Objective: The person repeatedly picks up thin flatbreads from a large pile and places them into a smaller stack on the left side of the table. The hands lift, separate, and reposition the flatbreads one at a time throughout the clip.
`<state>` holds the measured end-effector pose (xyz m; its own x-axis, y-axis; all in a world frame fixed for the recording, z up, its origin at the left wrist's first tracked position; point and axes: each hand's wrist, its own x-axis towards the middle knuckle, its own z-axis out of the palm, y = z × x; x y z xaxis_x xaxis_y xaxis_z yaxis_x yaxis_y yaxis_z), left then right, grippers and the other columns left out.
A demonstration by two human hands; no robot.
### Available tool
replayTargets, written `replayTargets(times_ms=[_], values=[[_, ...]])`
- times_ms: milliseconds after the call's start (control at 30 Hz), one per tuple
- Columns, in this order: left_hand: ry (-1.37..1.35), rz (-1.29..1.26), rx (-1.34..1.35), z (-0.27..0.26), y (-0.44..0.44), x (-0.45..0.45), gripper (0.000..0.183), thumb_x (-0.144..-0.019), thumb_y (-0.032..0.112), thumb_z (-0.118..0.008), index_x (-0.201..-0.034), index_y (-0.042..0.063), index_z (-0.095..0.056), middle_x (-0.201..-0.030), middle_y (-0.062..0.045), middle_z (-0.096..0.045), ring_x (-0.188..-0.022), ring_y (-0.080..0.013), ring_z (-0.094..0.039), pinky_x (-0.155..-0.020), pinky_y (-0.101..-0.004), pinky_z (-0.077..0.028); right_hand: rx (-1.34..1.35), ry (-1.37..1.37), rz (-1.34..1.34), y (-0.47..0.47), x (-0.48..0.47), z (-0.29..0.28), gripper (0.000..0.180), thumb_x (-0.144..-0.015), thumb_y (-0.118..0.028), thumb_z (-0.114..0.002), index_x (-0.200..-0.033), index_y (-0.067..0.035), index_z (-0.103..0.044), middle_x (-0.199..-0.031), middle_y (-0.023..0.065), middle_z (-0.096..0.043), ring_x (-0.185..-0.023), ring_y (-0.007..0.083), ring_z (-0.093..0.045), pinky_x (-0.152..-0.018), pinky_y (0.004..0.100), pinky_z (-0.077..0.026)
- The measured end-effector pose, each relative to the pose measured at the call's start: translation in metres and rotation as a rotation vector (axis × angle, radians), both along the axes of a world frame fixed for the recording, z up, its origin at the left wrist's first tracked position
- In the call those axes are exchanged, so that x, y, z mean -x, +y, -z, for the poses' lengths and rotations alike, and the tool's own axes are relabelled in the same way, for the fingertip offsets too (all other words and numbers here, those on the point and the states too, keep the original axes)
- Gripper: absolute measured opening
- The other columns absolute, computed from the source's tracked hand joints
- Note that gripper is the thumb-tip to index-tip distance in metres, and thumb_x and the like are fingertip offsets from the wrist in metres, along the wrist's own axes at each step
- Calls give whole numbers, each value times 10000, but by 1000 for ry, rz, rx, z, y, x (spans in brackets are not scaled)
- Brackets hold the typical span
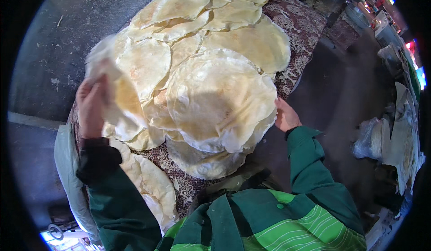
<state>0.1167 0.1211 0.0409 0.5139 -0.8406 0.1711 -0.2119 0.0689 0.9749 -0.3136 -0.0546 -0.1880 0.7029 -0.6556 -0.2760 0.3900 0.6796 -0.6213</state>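
Observation:
Many thin round flatbreads (249, 42) lie overlapped across a table spread with a dark red patterned cloth (301, 28). My left hand (92, 102), on the left side, grips a flatbread (126, 97) that is lifted and blurred by motion. At the right, my right hand (286, 114) pinches the edge of a large round flatbread (219, 96) near the middle; its fingertips are partly hidden by the bread. Beneath that one, toward my body, another flatbread (207, 163) shows. Folded flatbreads (153, 183) lie beside my left forearm.
Dark floor (64, 48) stretches beyond the table's left side. A pale plastic-like sheet (69, 170) hangs along the near left edge. Over on the right stand a plastic-wrapped bundle (368, 138) and a metal basin (357, 14) among cluttered goods.

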Motion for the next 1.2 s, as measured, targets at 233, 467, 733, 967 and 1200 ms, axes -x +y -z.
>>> replayTargets(times_ms=[233,467,733,967,1200], values=[[-996,499,-9,119,-37,186,367,-754,13,-570,-1107,97,-620,-787,-78,-524,-650,-210,-579,-526,-328,-489,-19,142,56,37,1,-10,665,-765,62,-545,-1385,-77,-350,-1297,57,-486,-1135,192,-524,-929,340,-452],[-796,676,-249,155,-8,221,709,-780,341,-671,-1356,54,-373,-1049,-176,-525,-981,-313,-566,-772,-396,-494,-82,84,184,45,-25,6,373,-850,-4,-578,-1218,-48,-531,-1153,38,-602,-1015,157,-593,-850,294,-484],[-276,163,-221,143,-33,213,346,-840,78,-618,-1134,-88,-543,-893,-163,-655,-825,-258,-643,-698,-314,-511,366,230,119,76,-92,-48,327,-834,23,-563,-1158,-16,-575,-999,54,-641,-893,148,-615,-796,275,-498],[511,111,-247,111,6,48,274,-857,54,-585,-1128,13,-587,-983,-56,-658,-823,-134,-645,-728,-254,-529,-15,114,59,12,-41,-12,358,-828,-15,-553,-1182,34,-552,-1082,122,-635,-931,220,-635,-833,334,-506],[420,-24,-143,-4,53,-31,200,-855,78,-633,-1039,5,-606,-946,-46,-658,-784,-124,-645,-711,-268,-531,-12,206,31,-16,-21,25,353,-846,-5,-519,-1194,51,-531,-1097,139,-631,-906,249,-648,-812,373,-528]])
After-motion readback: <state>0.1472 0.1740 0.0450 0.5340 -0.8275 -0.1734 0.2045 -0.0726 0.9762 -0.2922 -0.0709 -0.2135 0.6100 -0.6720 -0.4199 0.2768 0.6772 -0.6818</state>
